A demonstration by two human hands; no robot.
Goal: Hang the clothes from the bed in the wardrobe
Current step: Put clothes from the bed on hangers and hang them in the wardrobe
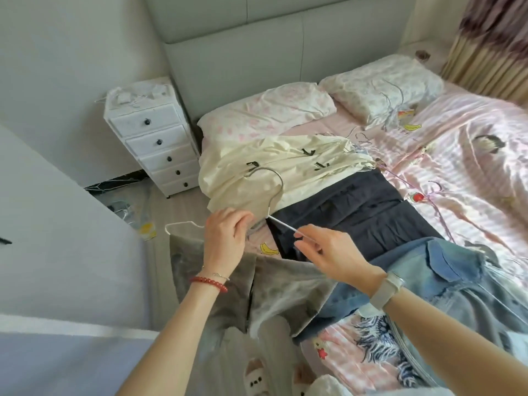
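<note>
A white wire hanger (pixel 275 193) with a metal hook is held over the near edge of the bed (pixel 457 155). My left hand (pixel 225 238) grips its left side, where the grey garment (pixel 285 292) hangs on it. My right hand (pixel 325 252) pinches the hanger's right arm. The grey garment drapes down below both hands. On the bed lie a cream garment (pixel 285 167), a dark navy garment (pixel 357 212) and a blue denim piece (pixel 445 270) at the right. The wardrobe is out of view.
A white chest of drawers (pixel 154 138) stands left of the bed by the headboard. Two pillows (pixel 268 112) lie at the head. Spare wire hangers (pixel 397 110) rest on the far pillow and sheet. A white panel (pixel 57 224) stands at the left. Plastic bags litter the floor (pixel 128 207).
</note>
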